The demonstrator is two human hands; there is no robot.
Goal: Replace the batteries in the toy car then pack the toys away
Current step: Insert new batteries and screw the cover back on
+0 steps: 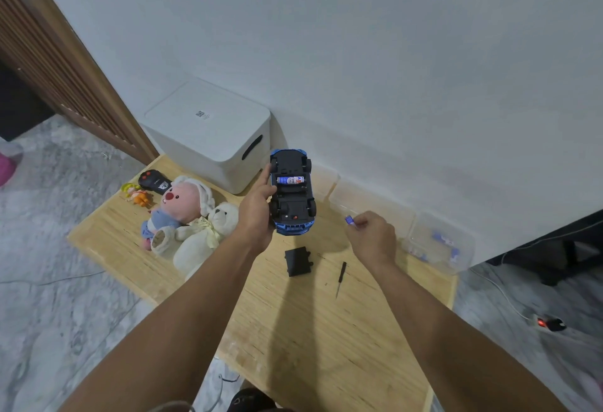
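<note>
My left hand (257,212) reached forward, gripping the blue toy car (292,192) belly-up above the wooden table (326,330), long axis pointing toward the wall. My right hand (372,235) pinched a small battery (349,220).

Bare tabletop (326,330) nearside — cover (297,261), screwdriver (341,278) midway

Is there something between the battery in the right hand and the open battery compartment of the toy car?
Nothing visible. The right hand pinches a battery to the right of the upturned toy car, which the left hand grips. The compartment cover lies on the table, off the compartment.
</note>
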